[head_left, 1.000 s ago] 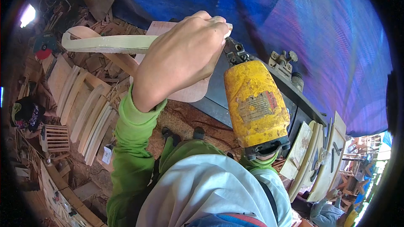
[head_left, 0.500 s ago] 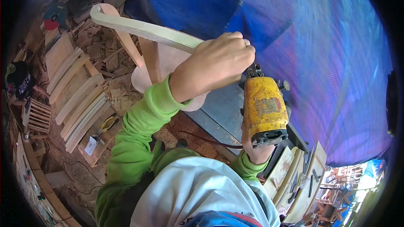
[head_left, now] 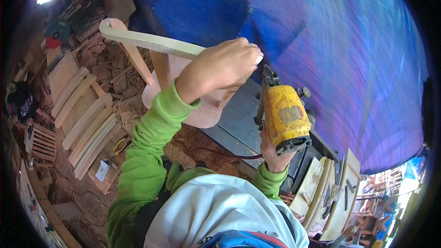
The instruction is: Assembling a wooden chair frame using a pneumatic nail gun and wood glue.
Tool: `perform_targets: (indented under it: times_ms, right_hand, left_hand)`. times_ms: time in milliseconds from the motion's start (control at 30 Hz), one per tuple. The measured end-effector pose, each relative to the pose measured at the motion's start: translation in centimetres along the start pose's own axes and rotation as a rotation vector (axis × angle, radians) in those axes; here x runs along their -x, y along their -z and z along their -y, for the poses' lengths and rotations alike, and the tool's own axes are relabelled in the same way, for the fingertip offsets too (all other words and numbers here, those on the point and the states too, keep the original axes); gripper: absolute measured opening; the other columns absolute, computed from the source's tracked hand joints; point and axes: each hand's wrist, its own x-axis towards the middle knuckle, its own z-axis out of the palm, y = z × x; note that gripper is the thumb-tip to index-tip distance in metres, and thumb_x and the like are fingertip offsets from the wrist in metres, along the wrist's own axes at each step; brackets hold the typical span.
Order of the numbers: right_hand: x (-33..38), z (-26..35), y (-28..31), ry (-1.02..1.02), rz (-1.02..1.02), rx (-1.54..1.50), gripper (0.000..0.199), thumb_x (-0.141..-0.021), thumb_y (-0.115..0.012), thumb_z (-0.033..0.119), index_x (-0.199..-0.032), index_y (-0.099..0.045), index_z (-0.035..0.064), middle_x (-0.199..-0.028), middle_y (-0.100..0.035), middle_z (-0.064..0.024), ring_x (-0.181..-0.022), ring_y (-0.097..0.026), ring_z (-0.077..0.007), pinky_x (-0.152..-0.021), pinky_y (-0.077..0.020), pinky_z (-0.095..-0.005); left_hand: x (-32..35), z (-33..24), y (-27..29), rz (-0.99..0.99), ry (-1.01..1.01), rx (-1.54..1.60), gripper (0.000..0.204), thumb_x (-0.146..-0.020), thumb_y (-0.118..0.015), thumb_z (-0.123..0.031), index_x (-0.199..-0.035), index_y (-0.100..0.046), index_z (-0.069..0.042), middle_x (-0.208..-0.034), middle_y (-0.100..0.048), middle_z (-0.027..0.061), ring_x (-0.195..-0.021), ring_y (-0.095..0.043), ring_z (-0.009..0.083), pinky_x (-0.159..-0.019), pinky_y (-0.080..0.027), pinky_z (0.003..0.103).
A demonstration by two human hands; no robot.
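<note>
My left hand (head_left: 223, 66) is closed around the right end of a pale, curved wooden rail (head_left: 156, 42). The rail's far left end curls round at the top of a wooden frame with upright legs (head_left: 138, 62) and a rounded pinkish panel (head_left: 202, 117). In my right hand (head_left: 274, 154) is a worn yellow nail gun (head_left: 287, 115), gripped from underneath, so part of my fingers is hidden. Its black nose points away from me, just right of my left hand and apart from it. A dark red hose (head_left: 229, 153) runs left from near that hand.
A grey machine table (head_left: 239, 121) stands under the work, beside a large blue-purple tarp (head_left: 340, 64). Curved wooden slats (head_left: 89, 124) and scrap wood lie left, near another person (head_left: 23, 103). Boards with hand tools (head_left: 328, 195) lie at lower right; sawdust (head_left: 183, 144) covers the floor.
My left hand has shifted slightly left with its hold on the rail. The nail gun's nose has tilted left and now shows more clearly beside that hand. The view has shifted a little.
</note>
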Motion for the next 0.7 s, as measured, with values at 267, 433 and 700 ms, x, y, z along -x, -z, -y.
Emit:
perform_targets:
  times_ms: [267, 433, 700]
  right_hand:
    - [-1.6, 0.5, -0.2, 0.293, 0.122, 0.088, 0.034, -0.065, -0.074, 0.009, -0.098, -0.067, 0.0017, -0.099, -0.067, -0.0181, -0.088, -0.067, -0.0352, -0.078, -0.0533, -0.0388]
    - [-0.8, 0.0, -0.3, 0.074, 0.113, -0.073, 0.036, -0.067, -0.075, 0.011, -0.101, -0.068, 0.0021, -0.100, -0.068, -0.0171, -0.090, -0.068, -0.0344, -0.079, -0.0534, -0.0370]
    - [2.8, -3.9, -0.2, -0.275, 0.117, -0.393, 0.033, -0.092, -0.057, 0.005, -0.124, -0.054, 0.0010, -0.082, -0.062, -0.0071, -0.055, -0.054, -0.0120, -0.051, -0.0446, -0.0260]
  left_hand:
    - [0.3, 0.0, 0.5, 0.063, -0.008, -0.127, 0.042, -0.080, -0.067, -0.009, -0.119, -0.057, 0.002, -0.119, -0.061, 0.0168, -0.108, -0.057, 0.0324, -0.096, -0.047, 0.039]
    - [0.5, 0.0, 0.8, 0.022, -0.011, -0.065, 0.040, -0.079, -0.067, -0.008, -0.117, -0.058, 0.001, -0.116, -0.062, 0.0167, -0.104, -0.058, 0.0333, -0.092, -0.049, 0.041]
    - [-0.1, -0.7, 1.5, 0.057, 0.067, -0.020, 0.038, -0.079, -0.067, -0.010, -0.114, -0.057, 0.002, -0.106, -0.064, 0.0195, -0.096, -0.060, 0.0367, -0.084, -0.050, 0.043]
